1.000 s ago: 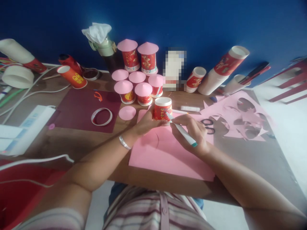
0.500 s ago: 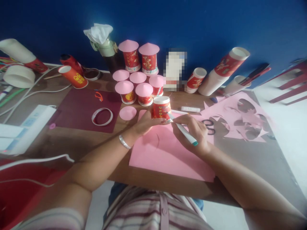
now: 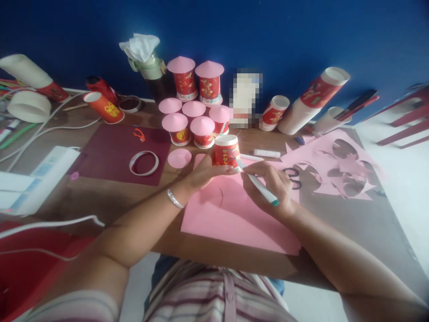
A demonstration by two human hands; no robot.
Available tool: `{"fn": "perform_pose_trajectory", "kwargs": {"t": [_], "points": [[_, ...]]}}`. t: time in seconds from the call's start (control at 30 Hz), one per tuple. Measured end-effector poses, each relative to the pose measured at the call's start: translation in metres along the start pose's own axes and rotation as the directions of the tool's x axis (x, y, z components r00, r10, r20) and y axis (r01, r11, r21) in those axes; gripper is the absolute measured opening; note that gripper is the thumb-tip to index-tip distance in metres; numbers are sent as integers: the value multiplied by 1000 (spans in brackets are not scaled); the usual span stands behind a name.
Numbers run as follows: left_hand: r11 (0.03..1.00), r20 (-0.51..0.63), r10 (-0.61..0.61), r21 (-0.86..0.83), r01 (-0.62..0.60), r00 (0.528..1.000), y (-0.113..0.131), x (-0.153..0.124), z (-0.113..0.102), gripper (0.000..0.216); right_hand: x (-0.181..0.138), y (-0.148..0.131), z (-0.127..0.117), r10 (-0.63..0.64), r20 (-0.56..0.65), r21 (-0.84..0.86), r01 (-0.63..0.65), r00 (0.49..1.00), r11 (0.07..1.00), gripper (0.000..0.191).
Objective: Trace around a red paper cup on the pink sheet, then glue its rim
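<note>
Head view: one held cup (image 3: 226,152), one held marker (image 3: 264,189), seemingly seven cones (image 3: 174,122).

Handicraft workspace; home or classroom, can't tell which. I'm at a wooden table (image 3: 100,197) set against a blue wall (image 3: 284,40). Craft signs: pink paper sheets (image 3: 228,219) in front of me, hole-cut paper scraps (image 3: 323,152) to my right, red paper cups with pink cone tops (image 3: 203,127) clustered beyond, plus my white marker (image 3: 263,190). Red furniture legs (image 3: 409,132), probably a stool's, over a pale floor (image 3: 405,179).
</note>
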State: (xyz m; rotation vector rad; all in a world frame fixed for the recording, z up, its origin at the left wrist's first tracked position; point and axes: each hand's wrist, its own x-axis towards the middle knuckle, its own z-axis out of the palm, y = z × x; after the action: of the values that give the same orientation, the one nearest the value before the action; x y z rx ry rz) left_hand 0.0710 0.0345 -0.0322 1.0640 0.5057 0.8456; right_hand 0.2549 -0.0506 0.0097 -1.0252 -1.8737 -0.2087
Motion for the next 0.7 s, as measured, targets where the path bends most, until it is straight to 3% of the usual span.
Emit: {"fn": "perform_pose_trajectory", "kwargs": {"t": [0.23,0.5,0.7], "points": [[993,-84,14,120,-4,996,-1,-3,1,55,1,-3,1,-68,37,80,65,997,995,25],[969,-51,-3,247,16,999,-2,-2,0,79,-4,3,3,-95,37,86,92,995,992,32],[968,-15,1,253,3,1000,-2,-3,-2,80,-5,3,2,-85,42,105,80,996,991,36]]}}
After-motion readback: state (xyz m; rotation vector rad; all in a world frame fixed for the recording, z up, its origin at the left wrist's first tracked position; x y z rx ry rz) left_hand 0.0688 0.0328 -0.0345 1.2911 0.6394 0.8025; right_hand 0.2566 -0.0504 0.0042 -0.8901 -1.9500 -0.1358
